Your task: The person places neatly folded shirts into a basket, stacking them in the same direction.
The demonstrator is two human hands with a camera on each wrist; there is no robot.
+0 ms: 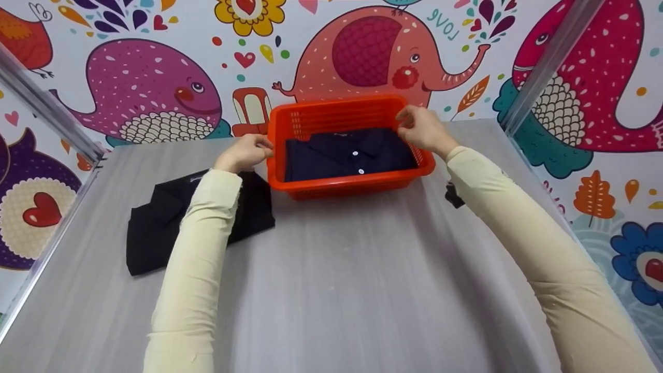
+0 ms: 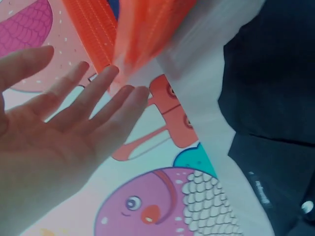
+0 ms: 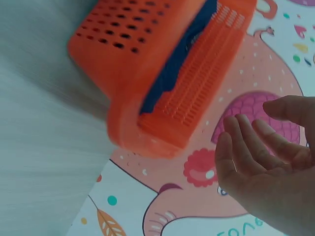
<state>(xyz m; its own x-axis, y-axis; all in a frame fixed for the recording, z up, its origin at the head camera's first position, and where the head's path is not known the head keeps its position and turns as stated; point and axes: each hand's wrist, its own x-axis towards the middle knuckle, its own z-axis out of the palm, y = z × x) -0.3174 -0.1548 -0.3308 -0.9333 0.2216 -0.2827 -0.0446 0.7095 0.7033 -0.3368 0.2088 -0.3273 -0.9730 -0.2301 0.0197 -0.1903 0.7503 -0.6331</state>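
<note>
An orange plastic basket (image 1: 331, 184) with slotted walls stands at the back of the table. Inside it lies a folded navy polo shirt (image 1: 326, 158) with white buttons. My left hand (image 1: 244, 153) is at the basket's left rim, and the left wrist view shows its fingers (image 2: 101, 91) extended toward the basket's edge. Over the right end of the basket is my right hand (image 1: 424, 129). Its fingers (image 3: 246, 142) are loosely bent, apart from the basket and holding nothing in the right wrist view. A folded black shirt (image 1: 150, 238) lies left of the basket, partly hidden by my left sleeve.
A small dark object (image 1: 455, 196) sits on the grey table (image 1: 331, 290) right of the basket, partly behind my right sleeve. Close behind the basket rises a wall (image 1: 321, 67) with cartoon animals. Metal posts (image 1: 544, 67) stand at both back corners.
</note>
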